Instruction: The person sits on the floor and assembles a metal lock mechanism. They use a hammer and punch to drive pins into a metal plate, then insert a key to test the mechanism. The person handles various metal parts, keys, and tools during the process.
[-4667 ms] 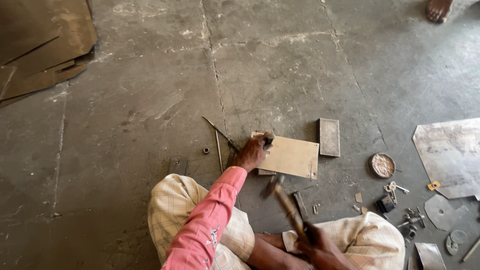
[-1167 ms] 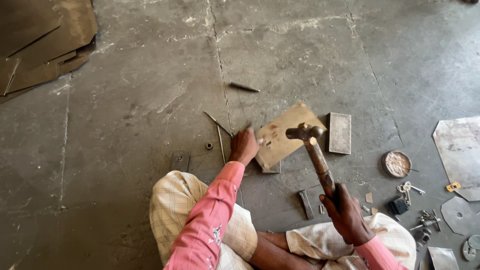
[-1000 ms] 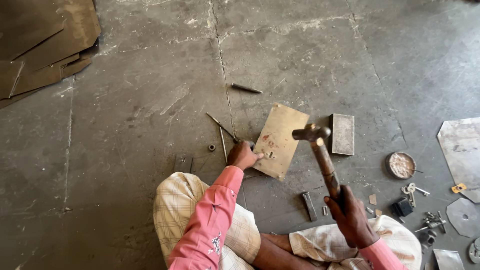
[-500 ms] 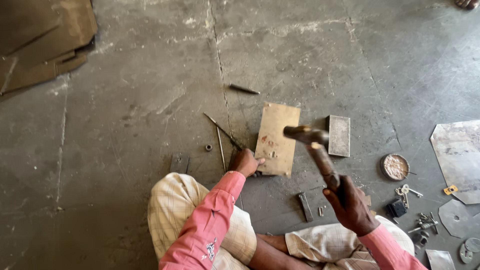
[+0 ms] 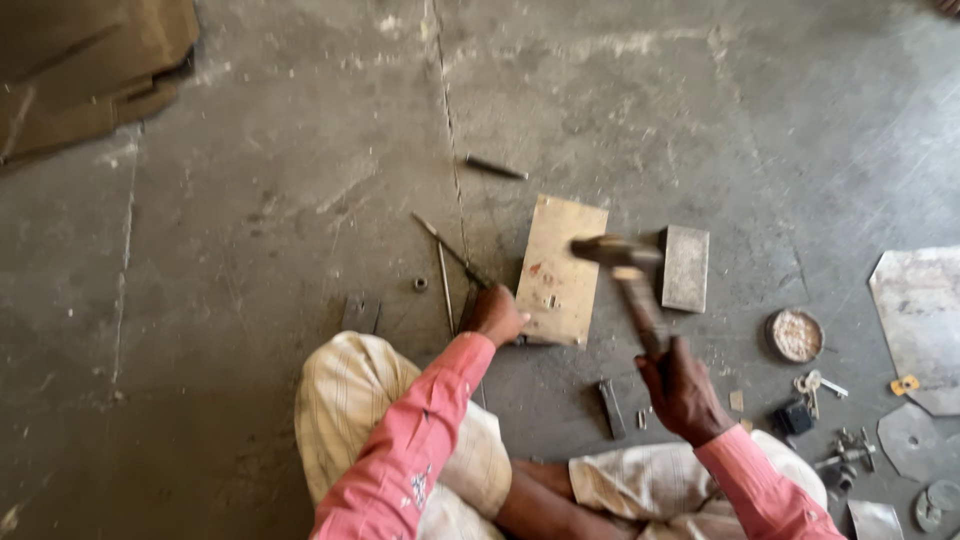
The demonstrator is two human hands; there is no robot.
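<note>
The left hand (image 5: pixel 497 315) was closed at the near left corner of the tan metal plate (image 5: pixel 560 270), pinning it to the concrete floor (image 5: pixel 250 230). The right hand (image 5: pixel 680 390) was gripped around a hammer (image 5: pixel 630 285), its handle slanting away toward the plate and its blurred head raised over the plate's right edge. The plate's long axis ran away from the hands, with the left hand nearer.

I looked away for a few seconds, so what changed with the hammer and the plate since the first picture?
The right hand raised the hammer from low by the knee to over the tan plate. The plate turned from lying crosswise to lengthwise. The left hand stays at its near edge; the grey block stays beside it.
</note>
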